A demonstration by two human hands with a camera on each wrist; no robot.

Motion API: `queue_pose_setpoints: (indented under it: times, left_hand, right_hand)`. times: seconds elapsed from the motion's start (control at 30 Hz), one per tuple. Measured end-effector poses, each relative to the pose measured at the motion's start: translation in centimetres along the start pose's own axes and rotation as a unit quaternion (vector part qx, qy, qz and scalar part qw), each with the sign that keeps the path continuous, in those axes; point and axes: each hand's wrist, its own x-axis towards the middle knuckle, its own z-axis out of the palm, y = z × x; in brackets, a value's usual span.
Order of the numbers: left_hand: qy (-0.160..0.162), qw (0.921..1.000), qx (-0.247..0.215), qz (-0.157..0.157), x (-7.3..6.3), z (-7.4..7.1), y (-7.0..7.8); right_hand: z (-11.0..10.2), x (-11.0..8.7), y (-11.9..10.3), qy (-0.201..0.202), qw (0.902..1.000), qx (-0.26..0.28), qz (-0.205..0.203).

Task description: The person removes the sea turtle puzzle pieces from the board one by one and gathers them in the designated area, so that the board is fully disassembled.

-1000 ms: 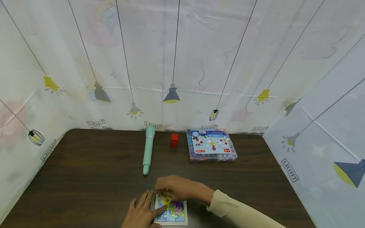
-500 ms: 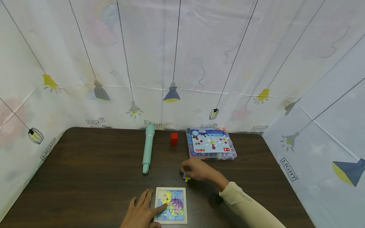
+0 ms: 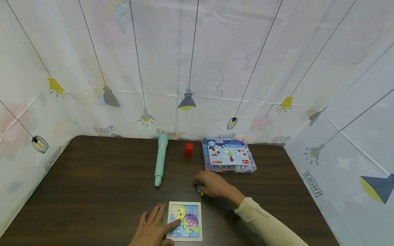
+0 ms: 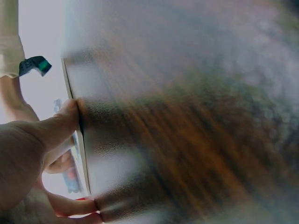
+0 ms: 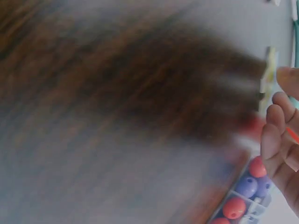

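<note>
In the head view a framed jigsaw puzzle (image 3: 201,218) with a yellow and purple dinosaur picture lies at the table's front. Its upper left corner shows a pale gap. My left hand (image 3: 152,227) rests beside it, index finger stretched onto the picture and thumb at the lower edge; the left wrist view shows the thumb (image 4: 63,121) against the frame. Farther right, my right hand (image 3: 212,184) hovers low over a blue and yellow puzzle piece (image 3: 201,192). In the right wrist view that puzzle piece (image 5: 269,77) is by the thumb and loosely curled fingers, not visibly pinched.
Behind the right hand lies a clear plastic case (image 3: 229,155) of colored beads with a printed card. A red block (image 3: 188,149) and a mint-green stick-shaped object (image 3: 160,160) lie toward the back of the dark wooden table (image 3: 101,184). Printed curtains surround the table.
The right hand moved from the puzzle's upper left to the table on the right with the puzzle piece, then stayed nearly still there. The left hand kept its place.
</note>
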Motion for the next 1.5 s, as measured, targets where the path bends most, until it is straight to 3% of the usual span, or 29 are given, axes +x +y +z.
queue_pose_setpoints:
  times: [0.13,0.33,0.47,0.9,1.13,1.27,1.37,1.5]
  left_hand:
    - [-0.006,1.0000,0.001,-0.002,0.1,-0.1,-0.1]
    - [-0.009,0.9999,0.011,-0.005,0.2,-0.2,-0.1]
    - [-0.008,0.9998,0.018,-0.005,0.2,-0.2,0.0]
    - [-0.015,0.9998,0.008,-0.009,0.2,-0.2,0.0]
    - [-0.008,0.9999,0.004,-0.010,0.2,0.0,0.2]
    - [-0.006,0.9999,0.010,-0.009,0.2,0.2,0.2]
    - [-0.003,0.9999,0.016,-0.006,0.2,0.2,0.1]
    - [0.004,0.9997,0.023,-0.006,0.1,0.1,0.0]
  right_hand:
    - [-0.4,-0.4,-1.6,0.014,0.9984,-0.029,-0.046]
    - [0.4,-0.9,-3.8,-0.092,0.9856,-0.031,-0.139]
    - [1.3,-0.9,-3.8,-0.115,0.9791,-0.043,-0.163]
    - [1.4,-0.9,-4.7,-0.095,0.9761,-0.065,-0.185]
    - [2.2,-1.9,-4.8,-0.030,0.9711,-0.018,-0.236]
    - [1.3,-2.5,-4.1,-0.005,0.9748,0.074,-0.210]
    - [-0.4,-3.0,-2.4,0.010,0.9827,0.128,-0.133]
    - [-2.2,-3.5,0.6,0.010,0.9926,0.116,-0.035]
